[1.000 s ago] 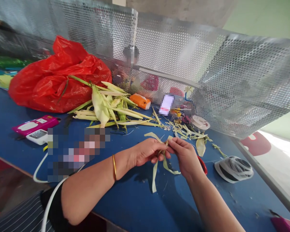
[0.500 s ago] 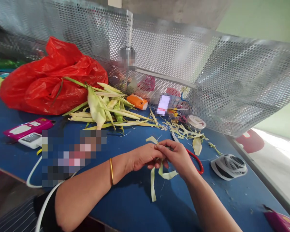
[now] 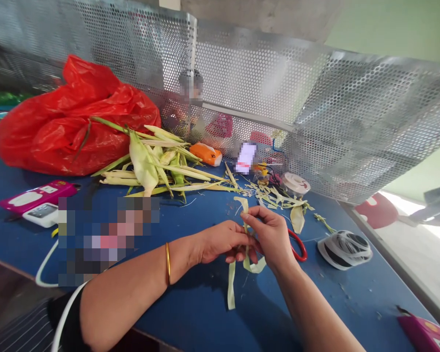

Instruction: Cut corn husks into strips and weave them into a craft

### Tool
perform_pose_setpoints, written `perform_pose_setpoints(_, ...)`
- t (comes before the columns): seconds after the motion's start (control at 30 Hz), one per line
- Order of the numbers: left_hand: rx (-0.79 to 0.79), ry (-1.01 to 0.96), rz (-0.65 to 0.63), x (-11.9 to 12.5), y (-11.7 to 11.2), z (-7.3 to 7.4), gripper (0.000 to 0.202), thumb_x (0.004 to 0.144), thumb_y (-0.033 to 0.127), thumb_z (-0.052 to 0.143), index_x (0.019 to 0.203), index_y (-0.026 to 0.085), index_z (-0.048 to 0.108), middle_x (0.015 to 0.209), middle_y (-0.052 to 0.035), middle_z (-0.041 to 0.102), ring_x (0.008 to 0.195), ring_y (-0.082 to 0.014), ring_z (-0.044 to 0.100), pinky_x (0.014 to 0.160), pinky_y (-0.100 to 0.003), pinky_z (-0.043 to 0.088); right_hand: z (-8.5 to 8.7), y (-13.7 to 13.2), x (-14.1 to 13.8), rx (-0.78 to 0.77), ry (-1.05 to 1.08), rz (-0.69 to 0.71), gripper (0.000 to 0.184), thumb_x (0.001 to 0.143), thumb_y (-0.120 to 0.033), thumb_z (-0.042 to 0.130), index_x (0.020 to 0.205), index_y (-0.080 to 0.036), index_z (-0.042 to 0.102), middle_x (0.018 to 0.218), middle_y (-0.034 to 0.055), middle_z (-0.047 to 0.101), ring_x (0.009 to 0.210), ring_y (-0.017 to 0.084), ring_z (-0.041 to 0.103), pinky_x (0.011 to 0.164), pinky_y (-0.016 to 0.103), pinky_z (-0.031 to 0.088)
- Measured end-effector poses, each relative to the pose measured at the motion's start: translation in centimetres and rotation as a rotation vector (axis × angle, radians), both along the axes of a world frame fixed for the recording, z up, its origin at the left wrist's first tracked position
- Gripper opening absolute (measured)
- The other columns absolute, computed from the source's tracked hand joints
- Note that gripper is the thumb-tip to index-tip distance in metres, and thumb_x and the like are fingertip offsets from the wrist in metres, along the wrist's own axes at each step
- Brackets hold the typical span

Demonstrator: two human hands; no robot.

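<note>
Behind R hand (image 3: 270, 233) w/ husk strip (image 3: 245, 205), red-handled scissors (image 3: 303, 251) part-hid, spool (image 3: 344, 251) nr

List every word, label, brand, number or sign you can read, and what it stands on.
No text can be read.
Purple packet at left: markings too small.
White device: display blurred.
Orange packet: dark mark illegible.
Lit screen: pixelated.
White roll: reddish marks blurred.
</note>
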State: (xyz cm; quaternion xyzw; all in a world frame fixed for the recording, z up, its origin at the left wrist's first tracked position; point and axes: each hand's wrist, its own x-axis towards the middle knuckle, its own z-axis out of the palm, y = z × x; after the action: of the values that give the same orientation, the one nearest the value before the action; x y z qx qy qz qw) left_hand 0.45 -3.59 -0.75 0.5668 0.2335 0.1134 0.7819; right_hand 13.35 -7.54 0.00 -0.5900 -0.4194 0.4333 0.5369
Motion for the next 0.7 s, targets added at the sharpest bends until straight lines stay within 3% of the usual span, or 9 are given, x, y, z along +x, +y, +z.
perform_pose_setpoints(0.1,-0.009,-0.005,-0.022,0.0,0.4,-0.3,0.027,0.079,0.035,0.061,0.078,0.01,0.071,0.072,-0.0069,0.067,0.049,-0.0076,0.047,0.042,-0.021,0.03,0.3,0.0,0.2,-0.004,0.004,0.009,0.034,0.062,-0.047,0.08,0.069,-0.021,0.06,0.043,-0.008,0.05,0.023,0.011,0.041,0.021,0.023,0.028)
perform_pose_setpoints(0.27,-0.1,-0.103,0.045,0.0,0.9,-0.6,0.031,0.086,0.038,0.05,0.085,0.012,0.065,0.077,-0.0087,0.068,0.052,-0.0098,0.052,0.043,-0.021,0.032,0.8,0.0,0.3,0.093,0.085,-0.017,0.031,0.062,-0.044,0.081,0.065,-0.019,0.062,0.048,-0.0069,0.05,0.032,0.008,0.041,0.023,0.021,0.033)
perform_pose_setpoints(0.37,-0.012,-0.082,0.056,0.1,0.5,-0.2,0.026,0.085,0.031,0.049,0.078,0.012,0.065,0.072,-0.0065,0.066,0.049,-0.0082,0.049,0.041,-0.02,0.031,0.7,0.0,0.4,0.077,0.092,-0.015,0.031,0.063,-0.044,0.08,0.065,-0.02,0.062,0.046,-0.0079,0.048,0.029,0.009,0.04,0.022,0.022,0.03)
perform_pose_setpoints(0.5,0.124,-0.019,0.082,0.3,-0.3,0.2,0.025,0.081,0.027,0.047,0.069,0.012,0.064,0.065,-0.0047,0.063,0.047,-0.0081,0.047,0.042,-0.02,0.032,0.5,0.1,0.6,0.064,-0.03,-0.007,0.031,0.064,-0.045,0.078,0.065,-0.019,0.061,0.047,-0.0075,0.048,0.027,0.008,0.037,0.025,0.022,0.026)
perform_pose_setpoints(0.7,0.111,-0.008,-0.013,0.4,-0.7,0.0,0.025,0.074,0.024,0.045,0.069,0.013,0.068,0.07,-0.0065,0.067,0.051,-0.0102,0.051,0.043,-0.021,0.034,0.2,0.1,0.7,0.138,-0.268,-0.047,0.026,0.068,-0.042,0.074,0.065,-0.019,0.064,0.056,-0.0042,0.054,0.046,0.009,0.041,0.041,0.023,0.033)
